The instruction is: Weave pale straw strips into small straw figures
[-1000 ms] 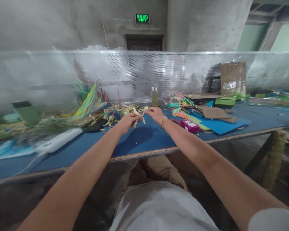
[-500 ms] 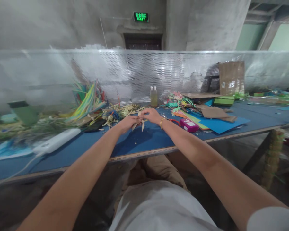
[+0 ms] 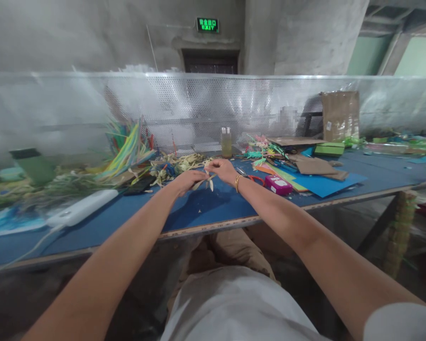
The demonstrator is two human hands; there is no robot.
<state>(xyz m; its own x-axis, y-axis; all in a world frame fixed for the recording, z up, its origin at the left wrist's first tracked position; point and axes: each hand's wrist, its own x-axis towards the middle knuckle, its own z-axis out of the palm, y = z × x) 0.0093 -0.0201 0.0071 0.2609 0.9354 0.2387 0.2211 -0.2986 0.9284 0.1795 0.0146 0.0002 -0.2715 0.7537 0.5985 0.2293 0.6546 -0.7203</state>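
My left hand (image 3: pixel 189 182) and my right hand (image 3: pixel 223 169) meet above the blue tabletop (image 3: pixel 202 213). Between their fingertips is a small piece of pale, dried leaf strip (image 3: pixel 211 183), its narrow ends hanging down. Both hands are closed in a pinch on it; the fingers hide most of the piece. A gold bracelet (image 3: pixel 237 183) circles my right wrist. Just behind the hands lies a heap of similar pale dried strips (image 3: pixel 184 163).
A glass bottle (image 3: pixel 226 143) stands behind my hands. To the right are a purple box (image 3: pixel 278 184), coloured paper (image 3: pixel 328 183) and cardboard pieces (image 3: pixel 315 166). On the left lie a white power strip (image 3: pixel 83 207), bundled coloured stems (image 3: pixel 129 147) and a green bottle (image 3: pixel 33 166). A perforated metal panel (image 3: pixel 206 104) rises behind.
My fingers have shifted slightly around the leaf strip, and its hanging ends have changed angle. My left hand looks a little flatter. The things on the table stay in place.
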